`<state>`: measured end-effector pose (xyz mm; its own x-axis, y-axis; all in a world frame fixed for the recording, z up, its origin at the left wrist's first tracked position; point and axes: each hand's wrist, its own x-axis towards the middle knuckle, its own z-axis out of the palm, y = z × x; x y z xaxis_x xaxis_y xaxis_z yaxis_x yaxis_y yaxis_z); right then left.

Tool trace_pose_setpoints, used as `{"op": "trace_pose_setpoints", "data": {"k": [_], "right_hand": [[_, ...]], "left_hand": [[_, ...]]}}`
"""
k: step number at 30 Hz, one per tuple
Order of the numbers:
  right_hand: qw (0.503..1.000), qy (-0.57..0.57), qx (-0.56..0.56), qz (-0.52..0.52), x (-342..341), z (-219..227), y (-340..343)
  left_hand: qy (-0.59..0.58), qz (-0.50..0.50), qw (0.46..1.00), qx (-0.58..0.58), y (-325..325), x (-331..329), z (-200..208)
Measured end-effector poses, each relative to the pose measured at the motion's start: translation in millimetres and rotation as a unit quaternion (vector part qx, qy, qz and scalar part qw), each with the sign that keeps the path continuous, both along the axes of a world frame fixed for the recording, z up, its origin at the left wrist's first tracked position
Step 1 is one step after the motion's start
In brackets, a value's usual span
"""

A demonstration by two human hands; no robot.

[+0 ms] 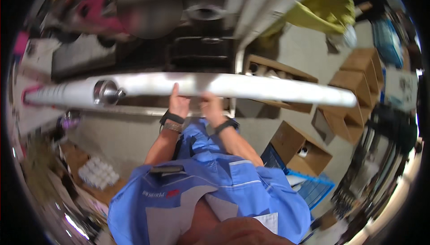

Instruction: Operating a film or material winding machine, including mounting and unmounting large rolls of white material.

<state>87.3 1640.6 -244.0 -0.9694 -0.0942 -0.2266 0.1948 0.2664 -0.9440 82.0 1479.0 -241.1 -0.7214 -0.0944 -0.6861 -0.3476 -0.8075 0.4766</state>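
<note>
A long white tube (268, 88) lies crosswise in front of me. My left hand (179, 105) is at its near side, one finger stretched up onto the white surface and the other fingers bent. Just to the right, my right hand (211, 107) is close to the tube's near edge. Motion blurs its fingers, so I cannot tell whether it grips anything. Toward the left, a shiny round metal piece with a pointed tip (107, 93) sits at the tube. Beyond it runs a white section with dark marks (62, 93).
Behind the tube stands a dark machine (199, 48) on a pale frame (240, 59). An open carton (300, 149) and a blue crate (320, 191) are at right, with stacked cartons (358, 75) farther off. White cylindrical pieces (98, 172) sit at lower left. A yellow sack (324, 8) is far right.
</note>
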Motion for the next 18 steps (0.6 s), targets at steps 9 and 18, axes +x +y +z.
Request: {"op": "trace_pose_setpoints", "data": {"k": [9,18], "right_hand": [[0.956,-0.114,-0.017,-0.269,94.1,19.8,162.3],[0.472,-0.284,0.218,-0.805,408.7,24.9,312.2]], "left_hand": [[0.096,-0.051,0.808,-0.579,-347.5,-36.3,-35.2],[-0.316,-0.397,0.764,-0.399,-421.2,29.4,-104.8]]}}
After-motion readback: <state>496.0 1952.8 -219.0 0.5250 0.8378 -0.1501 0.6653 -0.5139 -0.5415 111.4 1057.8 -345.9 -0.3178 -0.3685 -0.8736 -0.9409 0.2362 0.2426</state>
